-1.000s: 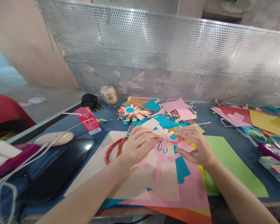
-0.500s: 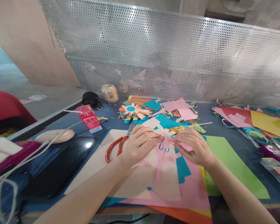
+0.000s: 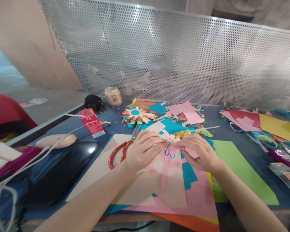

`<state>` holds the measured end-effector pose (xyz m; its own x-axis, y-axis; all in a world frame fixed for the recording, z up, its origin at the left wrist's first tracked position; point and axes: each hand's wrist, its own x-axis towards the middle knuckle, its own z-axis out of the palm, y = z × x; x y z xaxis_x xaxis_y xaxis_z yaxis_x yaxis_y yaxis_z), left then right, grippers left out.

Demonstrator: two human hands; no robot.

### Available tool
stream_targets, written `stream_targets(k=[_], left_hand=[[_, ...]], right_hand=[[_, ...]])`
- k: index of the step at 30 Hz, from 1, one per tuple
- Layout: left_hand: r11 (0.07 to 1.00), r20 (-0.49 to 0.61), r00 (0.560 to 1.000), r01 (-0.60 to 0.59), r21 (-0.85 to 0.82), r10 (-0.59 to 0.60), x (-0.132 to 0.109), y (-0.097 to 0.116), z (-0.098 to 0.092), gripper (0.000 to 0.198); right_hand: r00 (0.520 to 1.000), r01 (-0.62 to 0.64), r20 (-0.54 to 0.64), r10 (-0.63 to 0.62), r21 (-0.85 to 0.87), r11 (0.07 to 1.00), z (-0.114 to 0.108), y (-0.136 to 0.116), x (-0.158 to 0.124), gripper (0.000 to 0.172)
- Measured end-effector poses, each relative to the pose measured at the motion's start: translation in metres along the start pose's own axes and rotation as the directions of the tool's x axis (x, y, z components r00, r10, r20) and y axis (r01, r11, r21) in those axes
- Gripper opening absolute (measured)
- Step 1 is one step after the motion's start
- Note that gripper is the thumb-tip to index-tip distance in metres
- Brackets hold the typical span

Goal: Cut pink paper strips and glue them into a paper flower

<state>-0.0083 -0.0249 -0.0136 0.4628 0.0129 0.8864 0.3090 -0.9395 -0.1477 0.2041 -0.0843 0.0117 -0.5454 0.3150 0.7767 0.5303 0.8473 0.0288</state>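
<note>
Between my two hands, over the stacked paper, is a small paper piece [image 3: 172, 150] of pink strips with curled blue strips below. My left hand [image 3: 146, 149] pinches its left side with the fingertips. On the other side my right hand [image 3: 199, 150] has its fingers closed on the piece's right edge; the fingertips partly hide what they grip. Red-handled scissors [image 3: 118, 154] lie beside my left hand, blades pointing away. Just beyond my right fingertips rests a yellow tool [image 3: 182, 133]. Under both hands are cream sheets [image 3: 132, 190], with pink paper [image 3: 200, 196] beneath them.
A fringed paper flower [image 3: 135, 112] lies among scraps at the back. To the left are a dark phone-like slab [image 3: 62, 174], a pink packet [image 3: 92, 123] and a white cable [image 3: 26, 167]. Green paper [image 3: 239, 174] lies right. A perforated metal panel [image 3: 183, 51] stands behind the table.
Both hands stay almost in place, still pinching the paper piece. Cream strips show a little more at the top of the piece. The view has shifted very slightly.
</note>
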Motion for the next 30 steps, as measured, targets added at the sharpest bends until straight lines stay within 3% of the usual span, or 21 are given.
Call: stream_targets(k=[9, 17, 20, 25, 30], left_hand=[[0.999, -0.012, 1.000, 0.010, -0.032, -0.010, 0.003, 0.001, 0.001, 0.025], [0.989, -0.019, 0.994, 0.106, -0.101, -0.108, 0.001, 0.002, 0.007, 0.021], [0.959, 0.027, 0.971, 0.239, -0.153, -0.238, 0.000, 0.002, 0.009, 0.013], [0.874, 0.180, 0.897, 0.437, -0.213, -0.405, 0.001, 0.004, 0.013, 0.003], [0.812, 0.197, 0.854, 0.519, -0.266, -0.481, 0.004, 0.006, 0.013, 0.003]], right_hand=[[0.999, -0.044, 0.000, 0.044, 0.007, 0.999, 0.001, 0.001, -0.002, 0.048], [0.988, -0.154, 0.006, 0.154, 0.087, 0.984, 0.003, 0.002, -0.005, 0.048], [0.975, -0.208, -0.055, 0.214, 0.103, 0.973, 0.003, 0.004, -0.005, 0.051], [0.954, -0.282, -0.088, 0.288, 0.077, 0.956, 0.003, 0.006, -0.004, 0.046], [0.933, -0.344, -0.083, 0.350, 0.080, 0.936, 0.004, 0.009, -0.003, 0.042]])
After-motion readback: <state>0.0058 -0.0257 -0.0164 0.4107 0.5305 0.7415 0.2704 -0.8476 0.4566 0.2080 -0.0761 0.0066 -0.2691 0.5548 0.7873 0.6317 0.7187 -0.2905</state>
